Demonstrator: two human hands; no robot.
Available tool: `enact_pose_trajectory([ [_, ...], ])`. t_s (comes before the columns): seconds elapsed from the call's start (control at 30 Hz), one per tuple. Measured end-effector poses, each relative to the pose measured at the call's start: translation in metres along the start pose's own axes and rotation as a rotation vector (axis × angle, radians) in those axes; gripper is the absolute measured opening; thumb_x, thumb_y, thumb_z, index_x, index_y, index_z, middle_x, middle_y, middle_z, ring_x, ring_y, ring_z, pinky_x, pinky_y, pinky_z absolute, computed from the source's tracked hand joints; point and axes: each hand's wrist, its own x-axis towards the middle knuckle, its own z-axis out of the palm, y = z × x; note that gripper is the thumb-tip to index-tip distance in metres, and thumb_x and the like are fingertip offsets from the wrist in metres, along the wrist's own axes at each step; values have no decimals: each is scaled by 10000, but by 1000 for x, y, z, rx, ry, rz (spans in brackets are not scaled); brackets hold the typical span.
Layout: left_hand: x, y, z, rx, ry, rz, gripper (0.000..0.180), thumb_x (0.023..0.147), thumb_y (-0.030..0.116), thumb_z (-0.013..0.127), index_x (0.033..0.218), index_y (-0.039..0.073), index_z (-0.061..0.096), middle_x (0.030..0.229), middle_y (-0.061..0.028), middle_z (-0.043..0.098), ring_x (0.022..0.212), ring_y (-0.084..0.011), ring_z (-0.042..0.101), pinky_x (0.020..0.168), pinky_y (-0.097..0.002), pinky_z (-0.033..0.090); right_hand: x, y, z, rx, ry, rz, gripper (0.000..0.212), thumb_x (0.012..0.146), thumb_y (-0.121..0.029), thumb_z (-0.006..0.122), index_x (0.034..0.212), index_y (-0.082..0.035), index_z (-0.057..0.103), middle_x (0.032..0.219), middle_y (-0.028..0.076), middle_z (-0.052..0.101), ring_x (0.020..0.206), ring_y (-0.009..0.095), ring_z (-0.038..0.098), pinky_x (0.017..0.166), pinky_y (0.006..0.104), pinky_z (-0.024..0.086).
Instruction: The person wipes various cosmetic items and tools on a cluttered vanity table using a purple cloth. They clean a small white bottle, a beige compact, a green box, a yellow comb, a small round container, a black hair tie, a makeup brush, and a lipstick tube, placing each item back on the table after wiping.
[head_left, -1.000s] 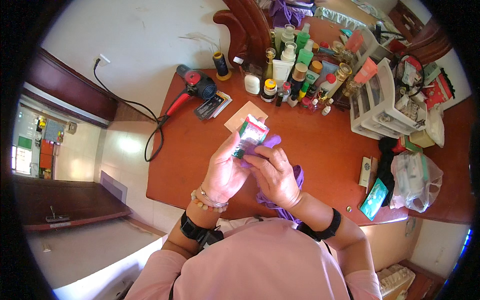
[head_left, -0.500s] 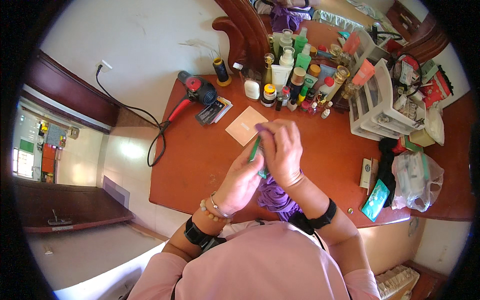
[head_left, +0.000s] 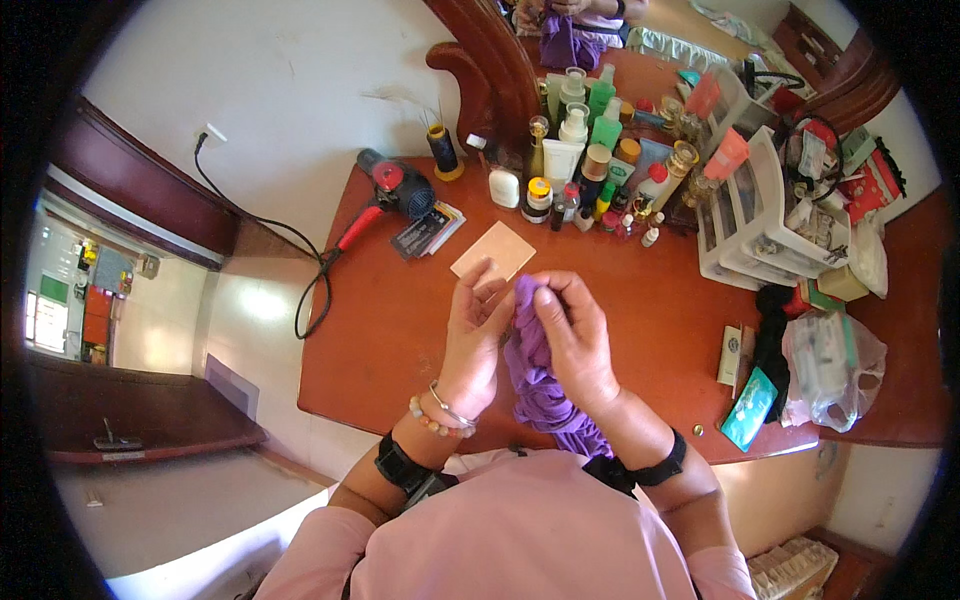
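Observation:
Both my hands are held together over the reddish-brown wooden table (head_left: 390, 330), with a bunched purple cloth (head_left: 537, 390) between them. My right hand (head_left: 577, 340) pinches the top of the cloth with curled fingers. My left hand (head_left: 474, 335) presses against its left side, fingers pointing up. The cloth hangs down toward my pink top. A beaded bracelet and a black band are on my left wrist, and a black band is on my right wrist. A beige card (head_left: 494, 250) lies flat on the table just beyond my fingertips.
A red-and-black hair dryer (head_left: 398, 190) lies at the back left, its cable (head_left: 312, 290) trailing off the edge. Several bottles and jars (head_left: 590, 170) crowd the back by a mirror. A white drawer organiser (head_left: 760, 215), a plastic bag (head_left: 832, 365) and a teal packet (head_left: 750, 420) sit on the right.
A small green-and-white pack in my left hand a second ago is no longer visible. My hands reached forward over the table, then drew back with the purple cloth gathered between them.

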Motion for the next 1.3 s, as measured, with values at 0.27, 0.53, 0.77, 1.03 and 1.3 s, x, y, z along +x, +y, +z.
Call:
enact_pose_trajectory([
  [0.27, -7, 13, 7, -425, -197, -132, 439, 973, 326, 369, 1301, 35, 393, 1247, -90, 489, 1156, -191, 471, 1012, -335, 350, 10, 4, 13, -826, 131, -645, 260, 724, -80, 682, 969, -67, 593, 913, 105, 547, 840, 312, 561, 678, 371, 491],
  [0.53, -5, 10, 5, -245, -207, -211, 490, 966, 455, 307, 1256, 82, 439, 1217, -35, 516, 1138, -147, 479, 987, -333, 363, 15, 4, 7, -851, 143, -656, 180, 767, -71, 637, 944, -56, 611, 908, 93, 552, 797, 294, 572, 684, 369, 487],
  [0.77, -9, 21, 11, -338, -285, -244, 416, 973, 401, 332, 1221, 94, 466, 1179, -25, 540, 1096, -136, 506, 961, -327, 381, 21, 2, 4, -804, 220, -611, 206, 770, -60, 640, 970, -70, 593, 882, 115, 553, 755, 303, 584, 641, 370, 494],
  [1.03, -1, 28, 5, -363, -347, -197, 571, 954, 446, 354, 1338, 23, 370, 1352, -101, 436, 1235, -201, 416, 1043, -345, 306, 2, 19, 5, -850, 14, -690, 256, 720, -31, 659, 962, -65, 582, 921, 116, 540, 799, 291, 585, 654, 358, 500],
  [1.3, 7, 35, -1, -225, -195, 9, 455, 932, 235, 482, 1318, 15, 381, 1306, -129, 481, 1207, -234, 459, 1024, -363, 351, 6, 33, -19, -706, 20, -476, 146, 763, 2, 602, 900, -31, 564, 861, 147, 557, 783, 335, 572, 668, 386, 490],
])
